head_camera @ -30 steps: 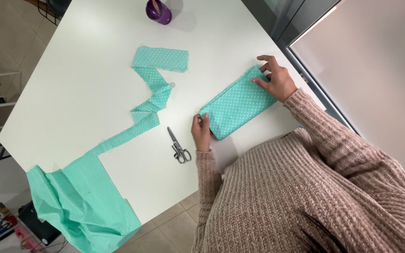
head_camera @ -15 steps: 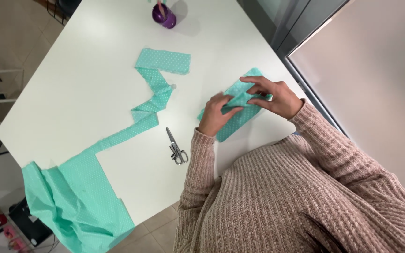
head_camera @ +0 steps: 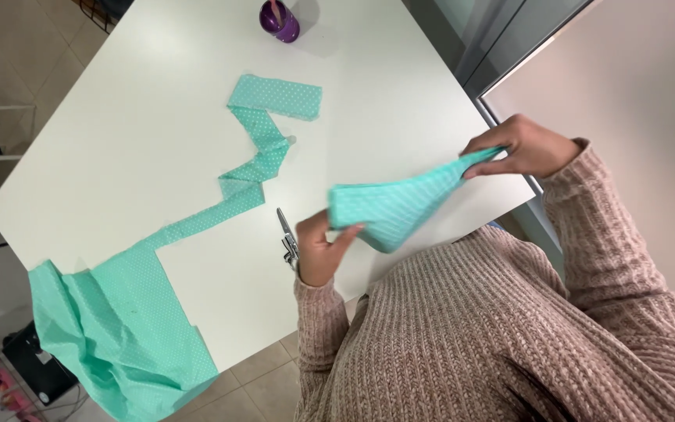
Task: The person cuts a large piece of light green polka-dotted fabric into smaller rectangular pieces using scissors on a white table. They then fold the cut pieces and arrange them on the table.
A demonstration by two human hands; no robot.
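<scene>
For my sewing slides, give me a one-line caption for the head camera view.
Both hands, left and right, lift a folded mint cloth off a white table, scissors and a long strip alongside.

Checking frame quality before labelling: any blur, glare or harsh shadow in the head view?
Head view: folded mint fabric between left hand and right hand is motion-blurred; scissors, fabric strip and purple cup are sharp; lighting even, shadows soft, no strong glare on the white table.
</scene>
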